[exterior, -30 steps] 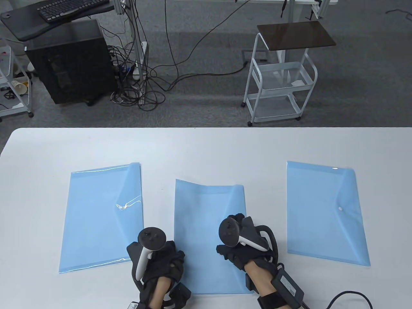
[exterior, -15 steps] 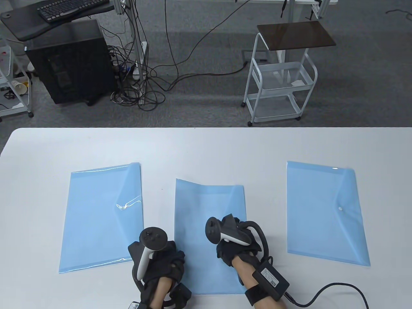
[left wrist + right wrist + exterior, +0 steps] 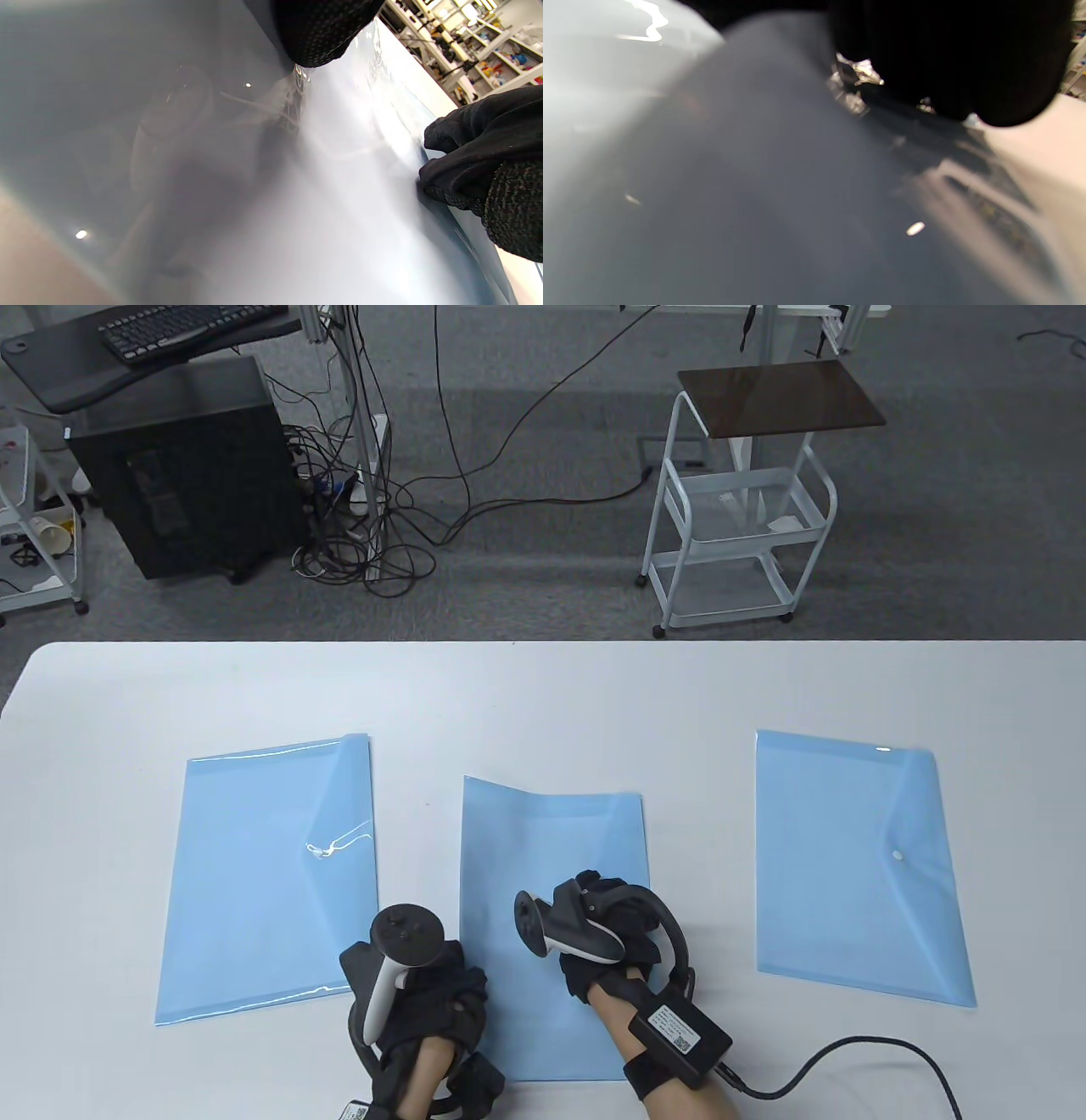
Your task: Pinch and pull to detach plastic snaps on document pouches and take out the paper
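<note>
Three translucent blue document pouches lie on the white table [image 3: 543, 687]. The middle pouch [image 3: 543, 848] is under both hands. My left hand [image 3: 462, 984] rests on its lower left edge; in the left wrist view one gloved fingertip [image 3: 322, 38] presses on the plastic. My right hand [image 3: 607, 899] sits on the pouch's right half with fingers curled, and the left wrist view shows the right hand [image 3: 479, 178] pinching the flap edge. The snap under it is hidden. In the right wrist view the dark fingers [image 3: 946, 63] are blurred above the plastic.
The left pouch [image 3: 254, 891] lies beside my left hand, with its snap [image 3: 318, 852] showing. The right pouch [image 3: 857, 874] has its white snap [image 3: 897, 856] showing. A cable [image 3: 848, 1060] trails from my right wrist. Beyond the table's far edge stands a white cart [image 3: 738, 534].
My right hand has slid left across the middle pouch and turned its wrist leftward, its forearm swinging in. The left hand and all three pouches have stayed put.
</note>
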A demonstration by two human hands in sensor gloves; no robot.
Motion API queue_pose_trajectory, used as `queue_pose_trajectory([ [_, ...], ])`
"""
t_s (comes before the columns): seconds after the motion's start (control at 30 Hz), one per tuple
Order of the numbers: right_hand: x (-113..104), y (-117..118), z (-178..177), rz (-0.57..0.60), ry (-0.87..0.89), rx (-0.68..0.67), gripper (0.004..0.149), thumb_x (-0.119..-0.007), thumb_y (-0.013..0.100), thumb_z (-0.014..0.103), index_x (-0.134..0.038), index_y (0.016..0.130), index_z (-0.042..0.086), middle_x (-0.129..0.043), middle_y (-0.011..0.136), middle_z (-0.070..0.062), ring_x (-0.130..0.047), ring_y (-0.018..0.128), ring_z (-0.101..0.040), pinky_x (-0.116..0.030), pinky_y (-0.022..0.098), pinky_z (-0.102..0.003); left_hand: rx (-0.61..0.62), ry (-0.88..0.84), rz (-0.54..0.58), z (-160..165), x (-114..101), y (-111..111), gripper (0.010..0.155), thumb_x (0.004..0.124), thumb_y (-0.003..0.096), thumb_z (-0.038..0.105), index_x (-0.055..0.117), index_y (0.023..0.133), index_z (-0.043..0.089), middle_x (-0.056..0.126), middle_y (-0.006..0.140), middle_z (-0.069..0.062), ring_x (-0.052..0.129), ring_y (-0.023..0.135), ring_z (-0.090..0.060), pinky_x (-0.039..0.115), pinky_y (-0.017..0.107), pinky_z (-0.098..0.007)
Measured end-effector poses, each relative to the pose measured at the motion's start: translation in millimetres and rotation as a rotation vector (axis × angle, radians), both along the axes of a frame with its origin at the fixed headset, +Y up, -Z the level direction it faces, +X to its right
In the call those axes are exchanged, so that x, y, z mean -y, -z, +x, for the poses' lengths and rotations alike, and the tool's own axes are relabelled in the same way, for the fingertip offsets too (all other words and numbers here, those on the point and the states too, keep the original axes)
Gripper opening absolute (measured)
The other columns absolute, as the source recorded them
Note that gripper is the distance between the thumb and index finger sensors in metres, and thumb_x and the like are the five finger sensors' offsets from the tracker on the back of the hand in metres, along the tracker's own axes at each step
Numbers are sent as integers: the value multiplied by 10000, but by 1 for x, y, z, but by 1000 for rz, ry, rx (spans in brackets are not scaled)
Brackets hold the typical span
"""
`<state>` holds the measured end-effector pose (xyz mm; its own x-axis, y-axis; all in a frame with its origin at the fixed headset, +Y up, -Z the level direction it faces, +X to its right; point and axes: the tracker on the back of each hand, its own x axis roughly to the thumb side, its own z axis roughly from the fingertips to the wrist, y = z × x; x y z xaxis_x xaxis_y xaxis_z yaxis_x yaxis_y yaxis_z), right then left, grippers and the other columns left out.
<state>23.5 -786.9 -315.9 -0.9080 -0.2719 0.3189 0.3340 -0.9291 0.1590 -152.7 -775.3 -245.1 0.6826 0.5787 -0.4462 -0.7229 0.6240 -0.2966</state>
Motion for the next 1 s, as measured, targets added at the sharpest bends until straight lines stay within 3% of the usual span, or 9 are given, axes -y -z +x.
queue_pose_trajectory([
  [0.33, -1, 1, -2, 90, -18, -30, 582, -834, 525, 215, -664, 1009, -60, -919, 831, -344, -997, 598, -552, -914, 373, -575, 8, 33, -1, 2, -1, 1, 458, 760, 542, 262, 664, 955, 88, 960, 790, -53, 1115, 508, -212, 986, 354, -326],
  [0.4, -3, 4, 3, 144, -44, -31, 555, -831, 528, 174, -662, 1013, -36, -949, 811, -255, -1027, 586, -472, -930, 374, -538, 19, 50, -4, 3, -2, 0, 456, 760, 540, 259, 665, 955, 96, 959, 797, -41, 1115, 512, -207, 986, 358, -325],
  [0.6, -16, 9, 14, 37, 104, 58, 615, -845, 533, 199, -602, 1053, -20, -919, 873, -279, -997, 652, -495, -897, 414, -577, 8, 36, -3, 3, -1, 1, 456, 761, 543, 261, 666, 954, 88, 960, 789, -47, 1114, 502, -212, 984, 354, -326],
  [0.7, -26, 7, 18, 15, 167, 66, 652, -840, 537, 189, -535, 1090, 24, -763, 1049, -304, -893, 792, -544, -829, 485, -648, 3, 26, -5, 2, -1, 0, 457, 761, 544, 262, 665, 954, 86, 959, 790, -48, 1113, 504, -214, 983, 356, -326],
  [0.8, -39, 1, 20, 65, 110, 25, 685, -858, 529, 170, -503, 1109, 90, -521, 1174, -294, -589, 979, -605, -618, 610, -746, 0, 19, -8, 2, -1, 0, 457, 760, 545, 263, 663, 954, 85, 959, 789, -46, 1113, 503, -214, 984, 355, -326],
  [0.87, -45, -4, 20, 99, 28, -30, 707, -882, 510, 168, -507, 1108, 128, -455, 1202, -251, -456, 1033, -566, -497, 678, -727, -2, 11, -8, 1, -1, 0, 458, 759, 545, 263, 663, 955, 84, 958, 790, -48, 1111, 506, -216, 983, 357, -328],
  [1.0, -52, -14, 22, 104, -84, -137, 733, -937, 454, 142, -560, 1083, 179, -490, 1210, -176, -427, 1069, -472, -420, 730, -656, -6, -3, -11, -1, -1, 0, 457, 757, 548, 265, 659, 957, 87, 956, 793, -45, 1110, 511, -215, 982, 359, -327],
])
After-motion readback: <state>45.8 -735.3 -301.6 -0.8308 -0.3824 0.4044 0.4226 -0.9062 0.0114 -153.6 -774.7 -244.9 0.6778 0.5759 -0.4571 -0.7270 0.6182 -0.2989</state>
